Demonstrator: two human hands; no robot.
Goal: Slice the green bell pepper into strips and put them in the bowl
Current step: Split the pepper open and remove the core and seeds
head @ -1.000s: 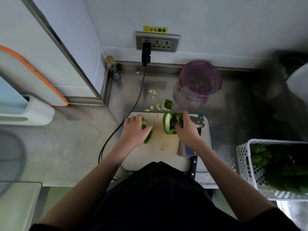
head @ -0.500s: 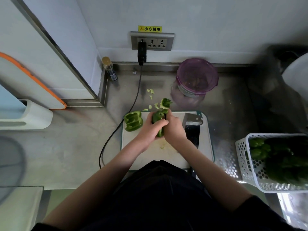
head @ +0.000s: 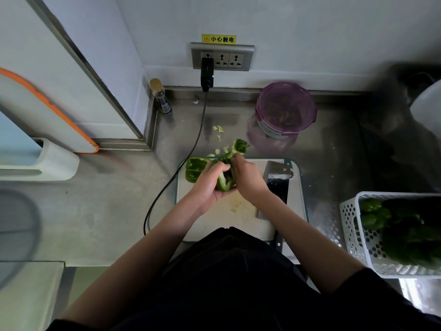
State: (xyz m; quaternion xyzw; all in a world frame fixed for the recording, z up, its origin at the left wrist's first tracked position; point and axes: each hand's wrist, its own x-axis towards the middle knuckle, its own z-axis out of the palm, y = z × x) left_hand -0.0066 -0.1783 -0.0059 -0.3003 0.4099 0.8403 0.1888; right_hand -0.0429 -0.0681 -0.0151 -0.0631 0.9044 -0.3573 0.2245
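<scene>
Over the white cutting board (head: 250,223), my left hand (head: 210,180) and my right hand (head: 248,175) both grip one half of a green bell pepper (head: 224,181), its hollow side turned up. The other pepper half (head: 194,168) lies at the board's far left corner. A cleaver (head: 278,180) rests flat on the right side of the board, its handle toward me. The purple-rimmed bowl (head: 286,108) stands on the steel counter behind the board. A cut-off pepper top (head: 240,146) and small pale scraps (head: 219,133) lie just beyond the board.
A black cable (head: 181,163) runs from the wall socket (head: 222,57) down past the board's left edge. A white perforated basket (head: 353,225) with more green peppers stands at the right. A small bottle (head: 161,95) sits in the back corner. A white device (head: 38,161) lies far left.
My left hand let go of one pepper half, which now lies at the board's far left. Both hands have come together on the other half at the board's far edge.
</scene>
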